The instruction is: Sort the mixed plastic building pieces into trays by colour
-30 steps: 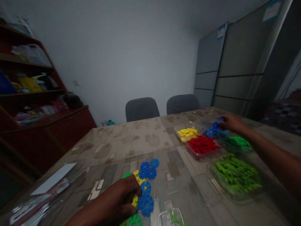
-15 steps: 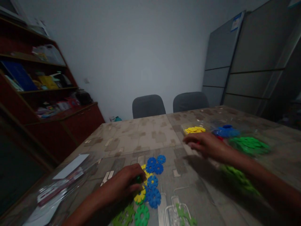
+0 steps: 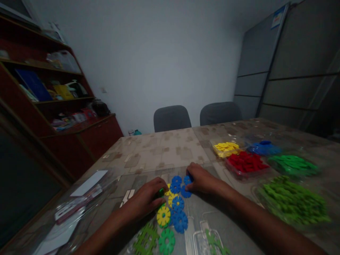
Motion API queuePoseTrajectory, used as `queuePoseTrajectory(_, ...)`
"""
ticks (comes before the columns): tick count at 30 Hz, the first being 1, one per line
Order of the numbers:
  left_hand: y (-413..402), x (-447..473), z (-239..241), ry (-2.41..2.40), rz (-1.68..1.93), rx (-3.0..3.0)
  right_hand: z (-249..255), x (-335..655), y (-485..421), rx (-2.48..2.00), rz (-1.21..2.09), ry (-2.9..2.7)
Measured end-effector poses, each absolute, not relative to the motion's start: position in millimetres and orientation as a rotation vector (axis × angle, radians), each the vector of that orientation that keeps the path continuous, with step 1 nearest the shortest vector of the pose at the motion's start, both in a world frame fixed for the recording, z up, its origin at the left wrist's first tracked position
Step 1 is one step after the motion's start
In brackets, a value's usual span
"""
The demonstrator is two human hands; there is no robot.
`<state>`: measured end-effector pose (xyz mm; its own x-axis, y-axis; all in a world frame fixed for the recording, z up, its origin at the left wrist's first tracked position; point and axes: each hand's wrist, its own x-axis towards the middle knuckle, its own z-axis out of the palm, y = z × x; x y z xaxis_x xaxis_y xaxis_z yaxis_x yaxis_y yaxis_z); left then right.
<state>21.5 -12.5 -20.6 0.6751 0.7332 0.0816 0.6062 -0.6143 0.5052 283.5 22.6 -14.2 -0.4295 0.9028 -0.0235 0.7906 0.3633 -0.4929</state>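
Note:
On the table lies a cluster of notched plastic discs, the snowflake kind that slot together. Blue discs (image 3: 180, 221) run along its right side, yellow discs (image 3: 163, 215) along its left, and a green disc (image 3: 166, 241) sits at the near end. My left hand (image 3: 151, 196) is closed at the cluster's left edge, pinching a small green piece (image 3: 161, 192) mostly hidden by the fingers. At the far right of the cluster, my right hand (image 3: 200, 179) has its fingers closed on the edge of a blue notched disc (image 3: 187, 180). Its fingertips are partly hidden.
Clear boxes on the right hold yellow pieces (image 3: 227, 147), red pieces (image 3: 247, 162), blue pieces (image 3: 264, 148), green discs (image 3: 293, 164) and light green pieces (image 3: 294, 200). A light green lattice piece (image 3: 146, 239) lies near the front. Plastic packaging (image 3: 77, 205) is at left; two chairs (image 3: 172, 118) stand behind.
My right hand has moved left from beside the boxes to the blue discs, uncovering the red pieces. My left hand stays by the cluster with the green piece. The view has shifted slightly.

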Motion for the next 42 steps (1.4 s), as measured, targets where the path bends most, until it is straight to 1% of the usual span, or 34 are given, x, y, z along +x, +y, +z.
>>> queuePoseTrajectory(7, -17, 27, -14, 1.065, 0.392, 2.435, -17, 293, 22, -1.465, 0.765, -2.257)
queuePoseTrajectory(14, -14, 25, -15, 1.056, 0.401, 2.449, -6, 291, 13, -1.334, 0.899, -2.406)
queuePoseTrajectory(20, -17, 30, -14, 1.099, 0.422, 2.432, -8, 286, 5, -1.414, 0.876, -2.417)
queuePoseTrajectory(28, -17, 28, -8, 1.098, 0.411, 2.433, -11, 275, 15, -1.3, 0.848, -2.324)
queuePoseTrajectory(33, -17, 27, -9, 1.101, 0.39, 2.433, -17, 262, 30, -1.261, 0.834, -2.408)
queuePoseTrajectory(37, -19, 28, -11, 1.1, 0.381, 2.422, -18, 259, 37, -1.297, 0.833, -2.456)
queuePoseTrajectory(42, -17, 26, -14, 1.077, 0.398, 2.434, -17, 268, 31, -1.376, 0.793, -2.384)
